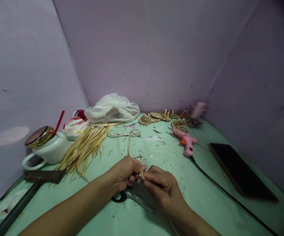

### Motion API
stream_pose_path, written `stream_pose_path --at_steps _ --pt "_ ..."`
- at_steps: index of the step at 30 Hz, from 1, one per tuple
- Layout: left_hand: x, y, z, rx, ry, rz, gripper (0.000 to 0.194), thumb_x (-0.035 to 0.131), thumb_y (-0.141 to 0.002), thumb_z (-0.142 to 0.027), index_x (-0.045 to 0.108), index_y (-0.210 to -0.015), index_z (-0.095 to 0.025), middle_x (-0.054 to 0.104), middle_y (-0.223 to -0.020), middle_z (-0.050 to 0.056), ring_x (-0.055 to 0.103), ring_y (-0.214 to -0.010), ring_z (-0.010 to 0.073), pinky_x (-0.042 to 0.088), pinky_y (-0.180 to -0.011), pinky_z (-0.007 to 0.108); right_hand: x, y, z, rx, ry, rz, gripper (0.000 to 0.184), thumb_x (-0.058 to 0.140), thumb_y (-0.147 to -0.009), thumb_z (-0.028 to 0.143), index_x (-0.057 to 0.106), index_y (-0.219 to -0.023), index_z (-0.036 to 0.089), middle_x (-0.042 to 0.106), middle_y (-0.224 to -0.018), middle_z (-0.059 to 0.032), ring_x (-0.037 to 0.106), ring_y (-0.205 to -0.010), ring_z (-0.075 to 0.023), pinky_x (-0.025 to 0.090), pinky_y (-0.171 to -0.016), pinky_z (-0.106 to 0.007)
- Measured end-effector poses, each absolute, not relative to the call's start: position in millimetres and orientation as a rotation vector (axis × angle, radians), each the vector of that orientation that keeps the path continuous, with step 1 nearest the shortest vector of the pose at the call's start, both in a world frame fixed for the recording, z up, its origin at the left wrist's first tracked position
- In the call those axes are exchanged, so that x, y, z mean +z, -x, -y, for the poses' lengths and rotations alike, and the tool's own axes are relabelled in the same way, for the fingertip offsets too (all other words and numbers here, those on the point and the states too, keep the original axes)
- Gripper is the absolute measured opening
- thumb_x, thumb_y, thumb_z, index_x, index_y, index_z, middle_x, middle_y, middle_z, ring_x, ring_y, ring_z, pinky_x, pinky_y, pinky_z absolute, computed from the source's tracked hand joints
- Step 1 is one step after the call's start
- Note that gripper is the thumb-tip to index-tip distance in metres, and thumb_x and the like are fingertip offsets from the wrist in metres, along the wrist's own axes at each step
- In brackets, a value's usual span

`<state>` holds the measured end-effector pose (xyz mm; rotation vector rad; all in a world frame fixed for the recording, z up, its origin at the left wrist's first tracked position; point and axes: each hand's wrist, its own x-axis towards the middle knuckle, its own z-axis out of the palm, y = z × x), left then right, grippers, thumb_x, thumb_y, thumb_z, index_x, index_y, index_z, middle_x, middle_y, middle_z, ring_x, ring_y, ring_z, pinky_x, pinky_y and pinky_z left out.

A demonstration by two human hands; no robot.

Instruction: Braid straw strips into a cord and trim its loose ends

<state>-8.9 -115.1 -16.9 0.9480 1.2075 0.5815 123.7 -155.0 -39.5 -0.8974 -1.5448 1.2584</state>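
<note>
My left hand (128, 172) is closed, its thumb and fingers pinching a braided straw cord (129, 144) near one end. The cord runs from that hand away over the table and curls into a loop. My right hand (163, 185) pinches the small straw end that pokes out between both hands. A thin strand hangs below the right hand. Under the hands lies a pair of scissors (134, 197), dark handle to the left, partly hidden by my left hand.
A hammer (43, 177), a white mug (50, 149) and loose straw strips (87, 144) lie at left. Behind are a plastic bag (113, 108) and small woven straw pieces (148, 119). A pink glue gun (187, 141) with a cord and a dark tablet (240, 170) lie at right.
</note>
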Motion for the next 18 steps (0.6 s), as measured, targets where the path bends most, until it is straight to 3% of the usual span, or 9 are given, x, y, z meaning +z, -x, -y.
stream_pose_path --at_steps 4,6,11,18 --pt "-15.8 17.8 100.3 0.828 -0.983 -1.251 0.028 0.061 -0.054 -0.037 0.044 -0.050 -0.015 0.037 -0.037 -0.007 0.024 -0.030 0.0013 0.011 -0.032 0.017 -37.4 -118.6 152.9 1.730 0.930 1.200 0.027 0.066 -0.066 0.031 0.069 -0.088 0.017 0.054 -0.066 -0.0009 0.047 -0.052 -0.0092 0.042 -0.050 -0.025" --pt "-11.9 24.8 92.6 0.935 -1.017 -1.280 0.027 0.061 -0.056 -0.036 0.045 -0.051 -0.014 0.039 -0.038 -0.007 0.025 -0.031 0.0005 0.011 -0.033 0.016 -36.7 -116.2 152.5 1.838 0.956 1.087 0.031 0.070 -0.062 0.032 0.069 -0.086 0.014 0.058 -0.065 -0.0024 0.049 -0.051 -0.0089 0.043 -0.051 -0.025" --pt "-8.2 29.5 90.4 0.976 -1.071 -1.312 0.024 0.061 -0.057 -0.033 0.049 -0.052 -0.013 0.043 -0.039 -0.005 0.028 -0.031 0.0015 0.013 -0.034 0.017 -35.1 -117.0 154.0 1.813 0.973 1.020 0.024 0.071 -0.059 0.031 0.068 -0.071 0.012 0.058 -0.059 -0.0022 0.048 -0.048 -0.0079 0.039 -0.047 -0.022" --pt "-24.6 12.3 93.6 0.953 -1.095 -1.359 0.023 0.059 -0.057 -0.031 0.048 -0.046 -0.014 0.040 -0.036 -0.005 0.028 -0.030 0.0035 0.015 -0.034 0.019 -36.8 -123.4 155.9 1.578 0.898 1.336 0.014 0.060 -0.073 0.025 0.067 -0.067 0.014 0.055 -0.063 -0.0009 0.050 -0.056 -0.0101 0.040 -0.055 -0.024"
